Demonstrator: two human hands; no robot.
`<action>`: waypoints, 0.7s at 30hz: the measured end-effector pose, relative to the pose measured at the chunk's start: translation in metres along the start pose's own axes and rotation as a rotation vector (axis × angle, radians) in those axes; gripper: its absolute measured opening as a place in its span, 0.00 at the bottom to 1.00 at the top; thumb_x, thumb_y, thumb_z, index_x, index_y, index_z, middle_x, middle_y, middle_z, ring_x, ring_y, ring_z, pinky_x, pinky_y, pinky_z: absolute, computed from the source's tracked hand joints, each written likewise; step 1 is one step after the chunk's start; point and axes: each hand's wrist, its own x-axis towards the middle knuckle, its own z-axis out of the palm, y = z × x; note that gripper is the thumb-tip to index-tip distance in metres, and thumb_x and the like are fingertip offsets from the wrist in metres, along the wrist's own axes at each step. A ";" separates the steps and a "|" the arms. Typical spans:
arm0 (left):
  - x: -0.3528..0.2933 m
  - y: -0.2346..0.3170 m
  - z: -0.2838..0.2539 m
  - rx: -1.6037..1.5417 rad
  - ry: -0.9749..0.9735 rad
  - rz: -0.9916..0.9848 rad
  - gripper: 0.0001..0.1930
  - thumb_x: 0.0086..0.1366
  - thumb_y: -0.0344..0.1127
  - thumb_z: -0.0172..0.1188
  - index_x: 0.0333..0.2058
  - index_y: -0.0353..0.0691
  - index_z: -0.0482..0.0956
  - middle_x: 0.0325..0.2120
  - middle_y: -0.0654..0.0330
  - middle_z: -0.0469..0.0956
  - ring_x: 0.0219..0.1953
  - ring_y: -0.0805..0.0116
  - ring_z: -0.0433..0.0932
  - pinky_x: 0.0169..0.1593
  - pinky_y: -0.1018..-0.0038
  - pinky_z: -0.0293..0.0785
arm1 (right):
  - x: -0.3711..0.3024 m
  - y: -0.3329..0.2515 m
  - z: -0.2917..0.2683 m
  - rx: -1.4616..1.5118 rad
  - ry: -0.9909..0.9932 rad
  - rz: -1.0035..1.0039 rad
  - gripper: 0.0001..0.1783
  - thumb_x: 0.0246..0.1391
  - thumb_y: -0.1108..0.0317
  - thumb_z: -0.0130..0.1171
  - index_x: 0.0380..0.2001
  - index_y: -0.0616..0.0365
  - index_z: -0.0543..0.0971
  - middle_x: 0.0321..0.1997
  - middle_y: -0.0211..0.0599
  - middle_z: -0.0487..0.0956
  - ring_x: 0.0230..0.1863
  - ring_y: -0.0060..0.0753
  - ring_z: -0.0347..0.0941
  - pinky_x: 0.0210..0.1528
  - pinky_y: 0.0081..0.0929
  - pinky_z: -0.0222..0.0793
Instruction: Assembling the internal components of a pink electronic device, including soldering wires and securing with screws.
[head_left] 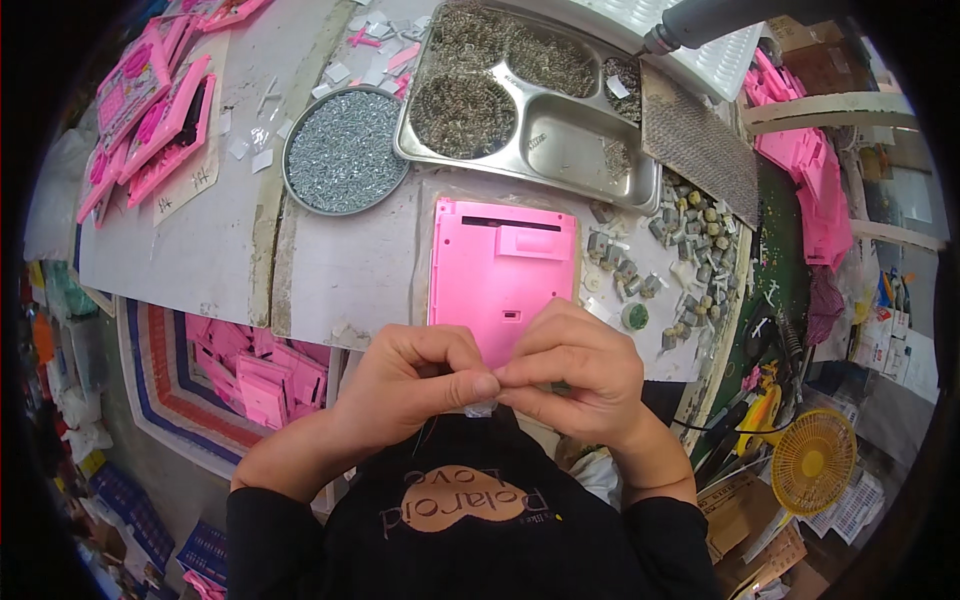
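My left hand [418, 382] and my right hand [585, 375] meet in front of my chest, thumbs and fingertips pinched close together. What lies between the fingertips is too small and covered to name. Just beyond them a pink plastic casing [478, 268] lies flat on the worktable, its lower part hidden by my hands. It has a dark slot along the top, a raised rectangular block and a small square hole. Right of the casing are many loose small grey block-shaped parts [690, 240] and a small round green piece [635, 317].
Beyond the casing stand a round dish of small silvery screws [345, 150] and a divided steel tray [545, 115] with small coiled metal parts. A dark tool tip [660, 40] hangs above. Pink toy cases [150, 110] pile up left; a yellow fan [813, 462] stands right.
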 end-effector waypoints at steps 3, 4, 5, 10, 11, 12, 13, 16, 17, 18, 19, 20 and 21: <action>0.000 0.001 -0.003 -0.042 -0.045 -0.040 0.06 0.67 0.28 0.69 0.32 0.32 0.85 0.31 0.64 0.79 0.33 0.78 0.75 0.37 0.79 0.70 | 0.001 -0.002 0.001 0.010 -0.025 0.008 0.14 0.44 0.78 0.76 0.35 0.56 0.83 0.33 0.33 0.81 0.31 0.35 0.75 0.33 0.29 0.69; 0.000 0.002 -0.004 -0.035 -0.042 -0.020 0.05 0.67 0.28 0.69 0.32 0.32 0.85 0.31 0.64 0.79 0.33 0.78 0.75 0.38 0.79 0.70 | 0.002 -0.002 0.001 0.007 -0.031 -0.005 0.14 0.44 0.79 0.75 0.35 0.56 0.83 0.33 0.34 0.81 0.31 0.34 0.75 0.33 0.29 0.70; 0.001 0.004 -0.004 -0.027 -0.040 0.000 0.05 0.67 0.27 0.69 0.32 0.32 0.85 0.31 0.64 0.79 0.33 0.78 0.75 0.38 0.79 0.70 | 0.003 -0.001 0.000 0.004 -0.038 -0.018 0.14 0.45 0.79 0.74 0.36 0.57 0.82 0.33 0.35 0.81 0.31 0.34 0.75 0.33 0.28 0.70; 0.009 0.009 -0.022 0.478 0.256 0.398 0.02 0.65 0.22 0.65 0.33 0.32 0.85 0.30 0.62 0.80 0.32 0.78 0.76 0.35 0.78 0.71 | -0.009 0.016 -0.018 0.363 0.326 0.179 0.10 0.53 0.81 0.69 0.36 0.63 0.78 0.37 0.40 0.81 0.34 0.29 0.77 0.38 0.26 0.75; 0.014 0.012 -0.027 0.631 0.331 0.450 0.02 0.65 0.22 0.65 0.32 0.32 0.85 0.29 0.61 0.80 0.30 0.78 0.76 0.34 0.78 0.71 | -0.013 0.017 -0.030 0.446 0.401 0.267 0.09 0.55 0.81 0.67 0.36 0.64 0.77 0.38 0.40 0.81 0.35 0.28 0.78 0.39 0.26 0.76; 0.020 0.015 -0.032 0.785 0.405 0.501 0.02 0.65 0.22 0.65 0.32 0.32 0.84 0.28 0.61 0.80 0.29 0.78 0.76 0.32 0.78 0.70 | -0.018 0.018 -0.041 0.390 0.403 0.321 0.08 0.56 0.81 0.67 0.36 0.65 0.77 0.38 0.40 0.82 0.35 0.27 0.78 0.39 0.25 0.77; 0.026 0.019 -0.034 0.942 0.478 0.549 0.03 0.65 0.22 0.64 0.31 0.32 0.84 0.27 0.60 0.80 0.27 0.77 0.76 0.31 0.77 0.70 | -0.023 0.019 -0.053 0.337 0.407 0.375 0.07 0.56 0.81 0.66 0.36 0.66 0.78 0.39 0.40 0.82 0.36 0.26 0.78 0.39 0.24 0.78; 0.038 0.028 -0.036 1.239 0.459 0.613 0.03 0.67 0.25 0.63 0.32 0.33 0.83 0.24 0.58 0.78 0.25 0.67 0.77 0.30 0.72 0.71 | -0.030 0.025 -0.066 0.257 0.410 0.492 0.07 0.57 0.82 0.67 0.37 0.68 0.79 0.39 0.40 0.82 0.35 0.24 0.79 0.39 0.23 0.78; 0.043 0.031 -0.036 1.335 0.446 0.634 0.03 0.67 0.26 0.63 0.32 0.33 0.82 0.23 0.57 0.77 0.25 0.64 0.77 0.30 0.70 0.71 | -0.031 0.025 -0.068 0.236 0.413 0.526 0.07 0.57 0.82 0.67 0.38 0.69 0.80 0.39 0.40 0.82 0.35 0.24 0.79 0.39 0.22 0.79; 0.047 0.033 -0.038 1.403 0.424 0.643 0.05 0.67 0.28 0.63 0.31 0.34 0.81 0.23 0.55 0.77 0.25 0.60 0.77 0.30 0.67 0.71 | -0.032 0.023 -0.069 0.239 0.409 0.536 0.06 0.57 0.80 0.67 0.38 0.69 0.81 0.36 0.38 0.82 0.35 0.24 0.79 0.38 0.23 0.79; 0.053 0.034 -0.040 1.472 0.401 0.651 0.06 0.67 0.30 0.63 0.30 0.34 0.81 0.23 0.54 0.76 0.25 0.56 0.77 0.31 0.65 0.72 | -0.033 0.024 -0.068 0.263 0.415 0.543 0.06 0.58 0.80 0.67 0.38 0.69 0.81 0.35 0.37 0.83 0.34 0.24 0.79 0.38 0.22 0.79; 0.056 0.035 -0.041 1.541 0.377 0.658 0.08 0.68 0.31 0.63 0.29 0.35 0.80 0.24 0.52 0.76 0.26 0.52 0.77 0.31 0.63 0.72 | -0.035 0.026 -0.066 0.286 0.420 0.549 0.06 0.58 0.80 0.67 0.38 0.69 0.81 0.34 0.37 0.83 0.34 0.24 0.79 0.38 0.21 0.78; 0.058 0.037 -0.040 1.585 0.358 0.630 0.10 0.68 0.33 0.63 0.29 0.35 0.79 0.24 0.51 0.76 0.27 0.50 0.77 0.31 0.61 0.72 | -0.036 0.027 -0.064 0.309 0.425 0.556 0.05 0.59 0.79 0.66 0.38 0.69 0.81 0.33 0.36 0.83 0.33 0.23 0.79 0.38 0.21 0.78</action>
